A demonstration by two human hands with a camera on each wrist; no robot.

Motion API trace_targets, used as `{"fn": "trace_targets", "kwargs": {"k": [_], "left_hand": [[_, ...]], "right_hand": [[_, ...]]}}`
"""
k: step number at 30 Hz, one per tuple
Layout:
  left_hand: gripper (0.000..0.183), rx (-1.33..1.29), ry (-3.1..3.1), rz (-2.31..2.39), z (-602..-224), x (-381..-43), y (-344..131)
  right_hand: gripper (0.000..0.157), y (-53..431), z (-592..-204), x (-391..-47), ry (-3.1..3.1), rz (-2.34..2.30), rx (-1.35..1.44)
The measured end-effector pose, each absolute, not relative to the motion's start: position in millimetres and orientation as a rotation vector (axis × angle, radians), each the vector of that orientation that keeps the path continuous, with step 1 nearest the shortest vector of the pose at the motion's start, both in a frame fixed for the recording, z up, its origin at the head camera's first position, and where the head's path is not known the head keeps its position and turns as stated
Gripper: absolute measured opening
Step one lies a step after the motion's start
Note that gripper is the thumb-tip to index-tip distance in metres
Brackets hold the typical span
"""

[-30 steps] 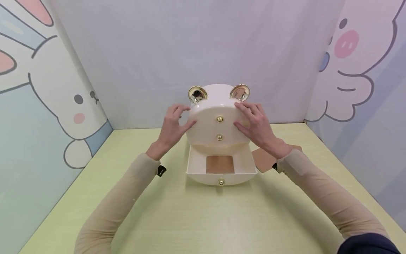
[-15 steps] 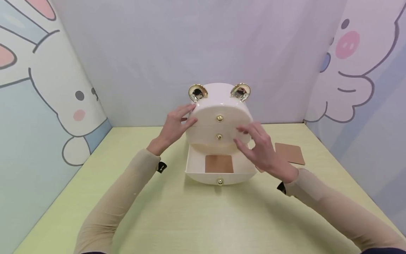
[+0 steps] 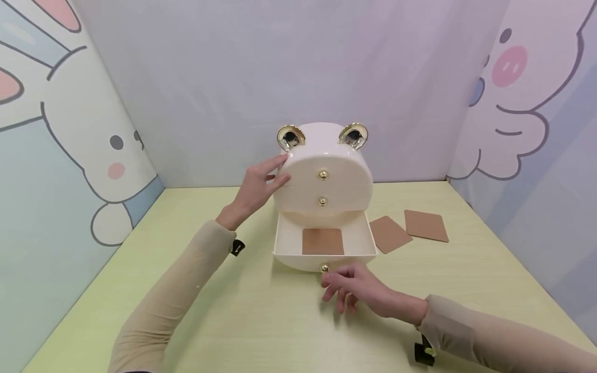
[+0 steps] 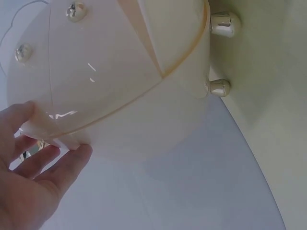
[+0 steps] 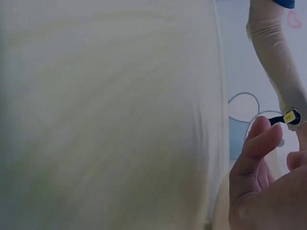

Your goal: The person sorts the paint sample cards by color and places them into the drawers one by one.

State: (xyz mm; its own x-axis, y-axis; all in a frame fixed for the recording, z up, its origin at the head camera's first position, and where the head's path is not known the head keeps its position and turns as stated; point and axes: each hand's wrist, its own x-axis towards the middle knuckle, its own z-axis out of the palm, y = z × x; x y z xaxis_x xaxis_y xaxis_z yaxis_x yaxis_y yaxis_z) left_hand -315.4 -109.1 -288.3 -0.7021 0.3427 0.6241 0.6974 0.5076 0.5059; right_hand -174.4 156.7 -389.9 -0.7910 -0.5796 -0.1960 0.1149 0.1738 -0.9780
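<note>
A cream drawer box (image 3: 303, 194) with two gold ears and rounded feet stands on the table. Its bottom drawer (image 3: 291, 241) is pulled out, with a brown square coaster (image 3: 323, 241) inside. My left hand (image 3: 256, 187) holds the box's upper left side; in the left wrist view the thumb lies on the front and the fingers (image 4: 72, 165) reach round the side. My right hand (image 3: 361, 290) is in front of the bottom drawer, fingers loosely bent, fingertips right by its gold knob (image 3: 325, 268). The right wrist view shows that hand (image 5: 259, 187) with nothing visible between its fingers.
Two more brown coasters lie right of the box, one (image 3: 391, 234) close beside the drawer, the other (image 3: 426, 226) farther right. Two upper drawer knobs show on the box front. A pale wall (image 3: 224, 93) rises behind the table (image 3: 261, 321), and printed walls flank it.
My right hand has left the box's upper right side and come down to the front of the bottom drawer, uncovering the coasters at right. My left hand stays on the box.
</note>
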Motion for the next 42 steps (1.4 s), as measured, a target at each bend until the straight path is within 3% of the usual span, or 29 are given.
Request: {"fn": "trace_targets", "kwargs": {"k": [5,10,25,42], "left_hand": [[0.05,-0.855,-2.312,-1.065,-288.6,-315.5,-109.0],[0.05,-0.846,-2.332,-1.065,-288.6,-314.9,-108.7],[0.05,-0.848,-2.33,-1.053,-287.3,-315.8,-109.3],[0.05,-0.839,-2.333,-1.057,-288.0,-315.5,-108.7]], "right_hand": [[0.059,149.2,-402.6,-176.5,1.775,-1.733,-0.213],[0.061,142.9,-407.0,-180.5,1.69,-1.812,-0.147],[0.044,134.8,-408.7,-187.4,1.724,-1.911,-0.122],[0.039,135.7,-409.2,-204.2,1.757,-1.938,-0.096]]}}
